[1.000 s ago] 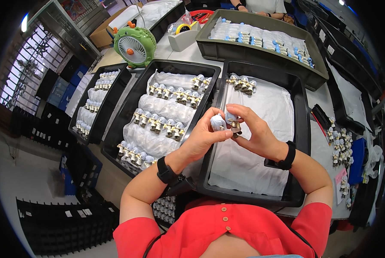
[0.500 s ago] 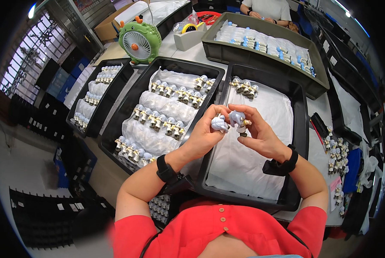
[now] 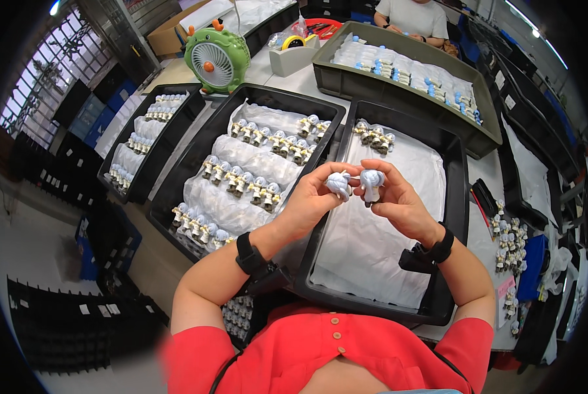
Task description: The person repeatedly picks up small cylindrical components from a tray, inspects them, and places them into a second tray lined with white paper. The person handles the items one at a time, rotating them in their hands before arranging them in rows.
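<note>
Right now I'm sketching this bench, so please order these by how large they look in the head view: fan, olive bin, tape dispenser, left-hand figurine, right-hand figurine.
1. Olive bin
2. Fan
3. Tape dispenser
Unranked, smallest: left-hand figurine and right-hand figurine look too alike.

Green desk fan (image 3: 233,47), grey tape dispenser (image 3: 295,60), cardboard box (image 3: 165,38)

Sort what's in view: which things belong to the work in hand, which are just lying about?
Likely part of the work:
- figurine in the left hand
- second figurine in the right hand
- tray under the hands
- figurine-filled tray just left of it

Apparently just lying about:
- green fan
- tape dispenser
- cardboard box
</note>
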The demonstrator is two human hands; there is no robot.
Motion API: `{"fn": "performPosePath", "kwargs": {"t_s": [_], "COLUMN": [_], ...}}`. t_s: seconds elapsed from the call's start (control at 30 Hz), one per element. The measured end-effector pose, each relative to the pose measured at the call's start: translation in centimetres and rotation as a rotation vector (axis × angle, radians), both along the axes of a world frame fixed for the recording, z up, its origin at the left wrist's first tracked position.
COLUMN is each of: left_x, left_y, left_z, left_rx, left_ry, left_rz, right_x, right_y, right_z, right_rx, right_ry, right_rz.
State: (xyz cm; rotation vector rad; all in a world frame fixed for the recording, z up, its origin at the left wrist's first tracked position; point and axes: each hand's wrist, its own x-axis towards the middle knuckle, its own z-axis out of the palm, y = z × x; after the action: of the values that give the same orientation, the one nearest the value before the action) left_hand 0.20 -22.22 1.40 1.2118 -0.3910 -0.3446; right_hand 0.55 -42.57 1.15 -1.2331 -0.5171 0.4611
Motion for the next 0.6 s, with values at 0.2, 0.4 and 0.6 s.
{"fn": "performPosePath", "kwargs": {"t_s": [0.2,0.4,0.6], "left_x": [0.2,0.8,0.9], "left_y": [0.3,0.8,0.8], "left_z": [0.0,-0.3,0.2], "left_rx": [-0.123,-0.296,-0.364], "left_ry": [0.127,0.338,0.422], "left_rz": [-0.038,-0.028,-0.018], "right_x": [-0.2,0.0,-0.2], "right_y": [0.1,-0.1,-0.1], "right_z": [0.1,0.4,1.2], "right_rx": [0.011,0.088,0.096], "right_ry": [0.061,0.079,0.082], "right_rz": [0.004,-0.016,-0.023]}}
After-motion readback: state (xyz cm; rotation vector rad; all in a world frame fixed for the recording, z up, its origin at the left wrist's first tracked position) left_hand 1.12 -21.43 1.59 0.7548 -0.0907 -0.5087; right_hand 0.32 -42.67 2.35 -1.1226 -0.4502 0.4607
